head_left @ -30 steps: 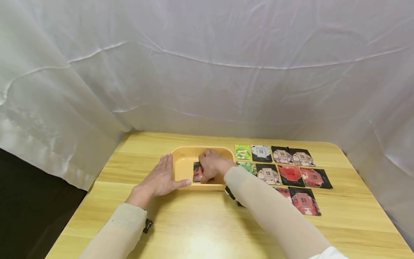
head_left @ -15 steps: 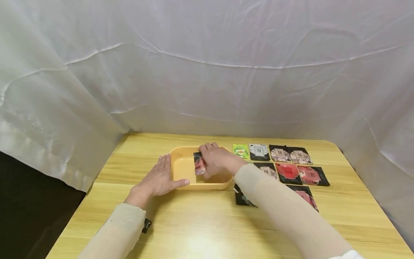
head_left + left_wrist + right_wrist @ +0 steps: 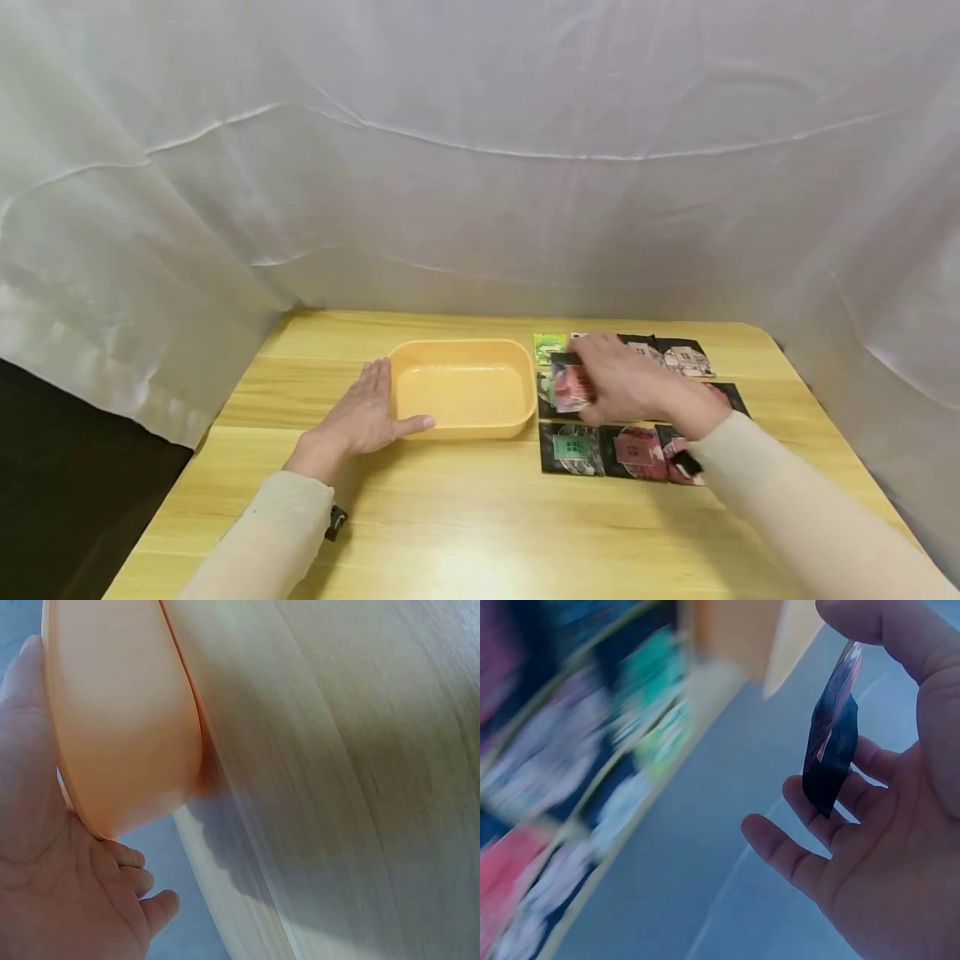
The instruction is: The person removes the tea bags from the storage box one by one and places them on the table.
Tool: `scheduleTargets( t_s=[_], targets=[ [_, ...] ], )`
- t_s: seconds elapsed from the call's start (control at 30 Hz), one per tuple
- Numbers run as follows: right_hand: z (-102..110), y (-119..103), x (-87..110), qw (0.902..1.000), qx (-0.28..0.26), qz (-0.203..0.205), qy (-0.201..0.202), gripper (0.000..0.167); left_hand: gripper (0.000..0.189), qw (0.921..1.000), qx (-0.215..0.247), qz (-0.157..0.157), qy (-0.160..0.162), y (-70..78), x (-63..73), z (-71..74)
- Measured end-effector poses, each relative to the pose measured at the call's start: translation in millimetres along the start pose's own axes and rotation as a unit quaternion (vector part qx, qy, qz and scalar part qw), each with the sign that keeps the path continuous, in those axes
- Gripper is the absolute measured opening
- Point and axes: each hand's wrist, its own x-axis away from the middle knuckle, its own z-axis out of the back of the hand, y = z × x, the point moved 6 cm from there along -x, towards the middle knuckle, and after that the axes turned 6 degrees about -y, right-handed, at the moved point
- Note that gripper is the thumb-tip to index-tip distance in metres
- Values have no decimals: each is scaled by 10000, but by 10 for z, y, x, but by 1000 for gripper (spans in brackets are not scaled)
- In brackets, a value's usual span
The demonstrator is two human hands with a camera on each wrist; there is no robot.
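My left hand [image 3: 362,417] rests against the left end of a yellow plastic tray [image 3: 459,432], its fingers straight along that side and its thumb at the front rim. In the left wrist view, the palm and fingers lie against the tray wall [image 3: 120,712]. My right hand [image 3: 626,379] pinches a black and red tea bag packet [image 3: 572,385] above the packets right of the tray. The right wrist view shows this packet [image 3: 832,735] edge-on between thumb and fingers. Nothing lies inside the tray.
Tea bag packets lie in rows right of the tray, including a green one [image 3: 550,347], a black and green one [image 3: 572,448] and a black and pink one [image 3: 635,452]. My right hand covers several. A pale curtain [image 3: 465,208] hangs behind the wooden table [image 3: 450,517].
My right hand has taken the black and red packet up out of the tray and moved right, over the rows of packets. The left hand has stayed at the tray's left end.
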Motion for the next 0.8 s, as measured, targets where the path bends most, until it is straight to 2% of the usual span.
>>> scheduleTargets(
  t_s=[0.13, 0.23, 0.37, 0.53, 0.8],
  targets=[
    [-72, 424, 503, 9994, 16, -329, 143, 86, 133, 10000, 41, -1, -33, -36, 5, 31],
    [-155, 743, 867, 9973, 140, -718, 88, 89, 134, 10000, 61, -5, -49, -70, 24, 66],
    [-263, 1100, 1216, 9936, 367, -1063, 30, 95, 135, 10000, 88, 6, -10, -141, 61, 120],
    [-385, 1364, 1407, 9922, 457, -1160, -47, 96, 135, 9999, 100, 33, 54, -217, 95, 153],
    [-587, 1571, 1478, 9871, 42, -1527, -472, 94, 134, 9999, 101, 49, 64, -256, 116, 148]
  ],
)
